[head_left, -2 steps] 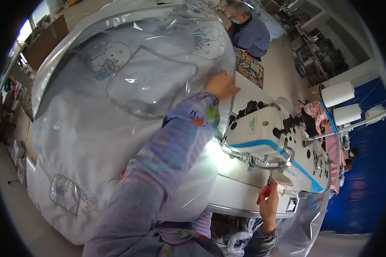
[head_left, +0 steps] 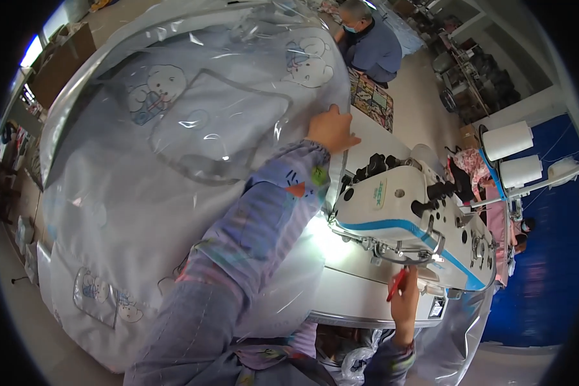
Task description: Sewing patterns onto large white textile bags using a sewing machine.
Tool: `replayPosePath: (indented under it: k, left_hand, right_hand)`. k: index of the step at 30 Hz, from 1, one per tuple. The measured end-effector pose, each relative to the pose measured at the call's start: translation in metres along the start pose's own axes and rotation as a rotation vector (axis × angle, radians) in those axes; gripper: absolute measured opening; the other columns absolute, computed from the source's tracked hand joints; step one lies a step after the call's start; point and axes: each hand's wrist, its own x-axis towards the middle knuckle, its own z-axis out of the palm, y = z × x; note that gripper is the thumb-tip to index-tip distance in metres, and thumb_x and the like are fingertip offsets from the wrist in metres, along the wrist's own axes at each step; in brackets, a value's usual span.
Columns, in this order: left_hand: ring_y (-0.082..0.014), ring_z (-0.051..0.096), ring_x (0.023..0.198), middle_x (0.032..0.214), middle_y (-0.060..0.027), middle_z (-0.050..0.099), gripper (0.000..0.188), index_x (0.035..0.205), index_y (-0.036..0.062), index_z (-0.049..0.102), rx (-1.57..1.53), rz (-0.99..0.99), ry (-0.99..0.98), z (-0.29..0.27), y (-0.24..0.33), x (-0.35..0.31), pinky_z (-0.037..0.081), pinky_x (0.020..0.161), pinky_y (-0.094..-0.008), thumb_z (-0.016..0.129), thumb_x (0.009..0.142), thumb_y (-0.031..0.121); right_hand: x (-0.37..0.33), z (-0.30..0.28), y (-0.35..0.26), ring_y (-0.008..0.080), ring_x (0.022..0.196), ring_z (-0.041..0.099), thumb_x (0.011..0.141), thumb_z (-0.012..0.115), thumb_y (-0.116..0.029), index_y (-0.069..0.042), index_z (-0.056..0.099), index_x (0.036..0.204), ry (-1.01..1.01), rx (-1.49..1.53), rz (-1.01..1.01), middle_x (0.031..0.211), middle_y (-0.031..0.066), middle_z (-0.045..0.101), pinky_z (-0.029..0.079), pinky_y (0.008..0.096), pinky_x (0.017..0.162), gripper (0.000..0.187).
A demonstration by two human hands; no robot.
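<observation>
A large pale-grey fabric piece (head_left: 174, 212) under glossy clear plastic, printed with cartoon animals, spreads over the left and middle of the table. My left hand (head_left: 331, 128) is closed on its right edge, thumb pointing right, beyond the sewing machine's needle end. The white sewing machine (head_left: 392, 196) with a blue stripe stands just right of the fabric, its lamp lighting the needle area. My right hand (head_left: 404, 309) is closed around a small red-handled tool (head_left: 397, 285), seemingly thread snips, in front of the machine; its tip is hard to make out.
White thread cones (head_left: 508, 140) stand on a rack behind the machine at right. A person (head_left: 372, 45) in dark clothes and a mask crouches beyond the table, beside a patterned mat (head_left: 373, 103). Clear plastic hangs off the table's near right side. A cardboard box (head_left: 63, 64) stands far left.
The fabric has shifted slightly left in the picture. My left hand stays at its edge. My right hand still holds the red-handled tool, turned a little and slightly closer to the machine.
</observation>
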Motion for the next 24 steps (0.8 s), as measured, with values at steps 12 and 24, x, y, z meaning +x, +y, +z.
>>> replayPosePath:
  k: [12,24]
  left_hand:
    - [-0.0098,0.059,0.081,0.084,-0.0020,0.070,0.024,0.092,0.0035,0.075,-0.723,-0.041,-0.433,-0.025,-0.022,0.039,0.045,0.073,-0.0271,0.078,0.088,0.027]
    - [-0.0052,0.055,0.078,0.084,0.0037,0.066,0.017,0.092,0.0020,0.075,-0.937,-0.185,-0.480,-0.017,-0.023,0.036,0.041,0.070,-0.0217,0.078,0.090,0.019]
  right_hand:
    - [0.267,0.042,-0.046,0.0255,0.089,0.067,0.086,0.073,-0.016,-0.010,0.065,0.129,-0.291,-0.328,-0.566,0.106,0.0114,0.065,0.054,0.0351,0.074,0.044]
    - [0.305,0.066,-0.077,0.0197,0.092,0.061,0.082,0.078,-0.007,-0.016,0.065,0.136,-0.485,-0.234,-0.860,0.102,0.0062,0.062,0.052,0.0313,0.079,0.056]
